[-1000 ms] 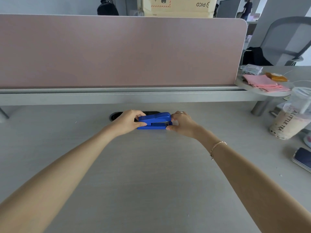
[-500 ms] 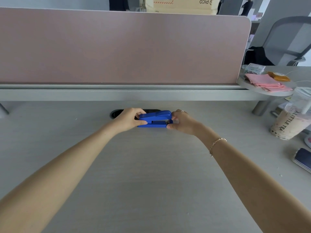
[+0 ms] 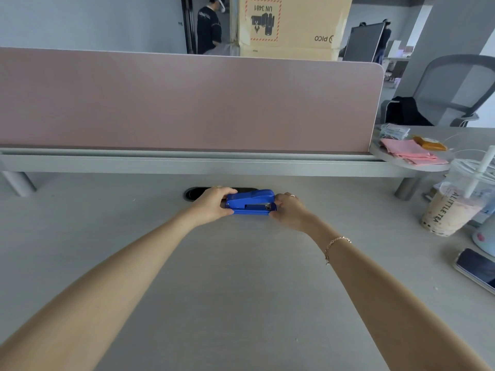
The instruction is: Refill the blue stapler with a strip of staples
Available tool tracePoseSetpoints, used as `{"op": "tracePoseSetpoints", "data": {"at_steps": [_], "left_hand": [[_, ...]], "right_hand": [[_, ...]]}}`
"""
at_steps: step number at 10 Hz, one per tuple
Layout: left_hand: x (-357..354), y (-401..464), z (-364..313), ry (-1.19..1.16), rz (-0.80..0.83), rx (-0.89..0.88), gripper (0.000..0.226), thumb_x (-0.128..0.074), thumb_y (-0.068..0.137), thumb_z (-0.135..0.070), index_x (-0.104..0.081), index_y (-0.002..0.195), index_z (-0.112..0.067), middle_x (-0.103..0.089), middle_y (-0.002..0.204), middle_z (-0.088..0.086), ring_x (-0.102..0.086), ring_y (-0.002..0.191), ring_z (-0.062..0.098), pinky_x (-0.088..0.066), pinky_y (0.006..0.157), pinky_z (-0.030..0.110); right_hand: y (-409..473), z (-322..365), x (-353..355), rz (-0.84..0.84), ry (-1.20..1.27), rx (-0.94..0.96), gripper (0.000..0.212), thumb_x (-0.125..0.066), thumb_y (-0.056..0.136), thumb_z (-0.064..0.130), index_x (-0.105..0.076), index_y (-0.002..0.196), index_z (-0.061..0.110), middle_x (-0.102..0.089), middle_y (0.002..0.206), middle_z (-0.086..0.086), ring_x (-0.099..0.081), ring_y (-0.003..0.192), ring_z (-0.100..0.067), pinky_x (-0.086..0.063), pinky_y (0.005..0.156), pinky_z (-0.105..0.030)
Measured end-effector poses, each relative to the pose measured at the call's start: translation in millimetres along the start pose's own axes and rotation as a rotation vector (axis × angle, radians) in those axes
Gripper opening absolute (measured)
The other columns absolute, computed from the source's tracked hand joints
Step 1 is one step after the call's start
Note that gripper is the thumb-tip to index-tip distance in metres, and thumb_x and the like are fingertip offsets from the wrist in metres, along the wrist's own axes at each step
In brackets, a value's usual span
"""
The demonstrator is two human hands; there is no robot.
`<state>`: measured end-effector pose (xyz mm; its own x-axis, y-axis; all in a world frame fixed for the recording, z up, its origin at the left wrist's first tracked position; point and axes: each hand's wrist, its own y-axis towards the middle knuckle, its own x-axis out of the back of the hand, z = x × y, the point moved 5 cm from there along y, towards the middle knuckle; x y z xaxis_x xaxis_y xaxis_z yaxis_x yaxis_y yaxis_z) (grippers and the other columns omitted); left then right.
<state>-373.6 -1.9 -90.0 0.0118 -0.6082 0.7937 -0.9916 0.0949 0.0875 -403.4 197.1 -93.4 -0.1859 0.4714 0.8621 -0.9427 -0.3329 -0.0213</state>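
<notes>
The blue stapler (image 3: 250, 201) lies lengthwise across the pale wood-grain surface (image 3: 241, 290), far from the camera and just in front of a dark oval cable opening (image 3: 191, 193). Both arms reach out to it. The left hand (image 3: 213, 202) is closed around the stapler's left end, thumb on the near side and fingers curled over the top. The right hand (image 3: 290, 210) grips the right end the same way, its fingertips pressed against the front of the stapler; a ring shows on 1 finger and a thin chain bracelet (image 3: 336, 243) circles the wrist. The stapler's top is down against its base, with a dark slot visible along the near side. No staple strip can be made out.

Behind the stapler runs a grey rail under a pink divider panel (image 3: 187, 103). At the right stand a plastic cup of milk tea (image 3: 452, 210) with a straw, a phone (image 3: 476, 270) lying flat near the edge, and folded pink cloths (image 3: 409, 152) on a small round shelf.
</notes>
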Motion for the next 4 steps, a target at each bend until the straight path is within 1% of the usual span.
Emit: {"op": "tracePoseSetpoints", "data": {"at_steps": [1,2,3,4], "left_hand": [[6,-11,-5,0.006,-0.043,-0.03,0.056,-0.07,0.082,-0.008,-0.05,0.134,-0.011,-0.056,0.13,0.011,-0.053,0.12,0.022,-0.038,0.101,0.026],[14,-25,-6,0.002,-0.052,-0.068,0.05,-0.069,0.083,-0.008,-0.054,0.13,-0.012,-0.057,0.128,0.009,-0.055,0.116,0.019,-0.04,0.105,0.031],[21,-51,-9,0.003,-0.008,-0.114,0.043,-0.068,0.085,-0.009,-0.058,0.126,-0.016,-0.058,0.118,0.0,-0.054,0.102,0.003,-0.041,0.105,0.03],[24,-75,-9,-0.016,-0.01,-0.139,0.041,-0.068,0.086,-0.013,-0.059,0.125,-0.022,-0.055,0.111,-0.01,-0.051,0.099,-0.011,-0.039,0.102,0.022]], "right_hand": [[-13,5,6,0.012,0.112,-0.017,0.021,-0.052,0.084,0.007,-0.057,0.103,0.002,-0.057,0.107,-0.024,-0.052,0.085,-0.029,-0.043,0.069,-0.03],[-27,2,7,0.01,0.18,-0.022,0.027,-0.05,0.083,0.005,-0.057,0.11,0.005,-0.056,0.109,-0.021,-0.054,0.088,-0.032,-0.048,0.073,-0.035],[-50,-2,6,0.021,0.191,0.005,0.035,-0.056,0.085,0.013,-0.053,0.12,0.014,-0.053,0.121,-0.014,-0.052,0.105,-0.025,-0.042,0.084,-0.029],[-75,-8,9,-0.026,0.197,0.033,0.034,-0.058,0.086,0.019,-0.053,0.12,0.017,-0.056,0.121,-0.007,-0.051,0.104,-0.015,-0.039,0.088,-0.024]]}}
